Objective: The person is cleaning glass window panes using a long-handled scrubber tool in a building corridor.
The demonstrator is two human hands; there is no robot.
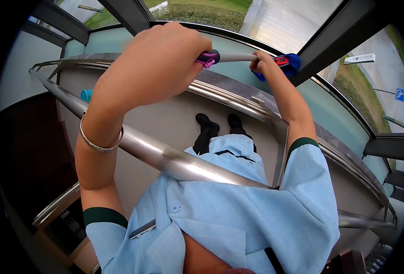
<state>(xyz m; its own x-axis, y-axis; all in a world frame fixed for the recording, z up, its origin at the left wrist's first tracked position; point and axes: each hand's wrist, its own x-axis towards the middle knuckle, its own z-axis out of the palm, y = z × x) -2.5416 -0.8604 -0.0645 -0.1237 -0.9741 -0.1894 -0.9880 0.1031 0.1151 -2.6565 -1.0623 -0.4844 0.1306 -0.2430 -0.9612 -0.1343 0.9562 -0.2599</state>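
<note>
Both hands are closed on a short visible stretch of a grey pole. My left hand, above a wrist with a silver bangle, wraps the pole's left end, where a black and pink grip shows past the hand. Farther right, my right hand grips the pole close to a blue cloth head with a red fitting. The cloth is beside a dark window post; whether it touches the post I cannot tell. My left hand hides the pole's left end.
A thick metal rail crosses in front of my body. Beyond it a grey ledge with slimmer rails curves along the glass wall. A turquoise object shows at the left behind the thick rail. Grass, paving and signs lie outside.
</note>
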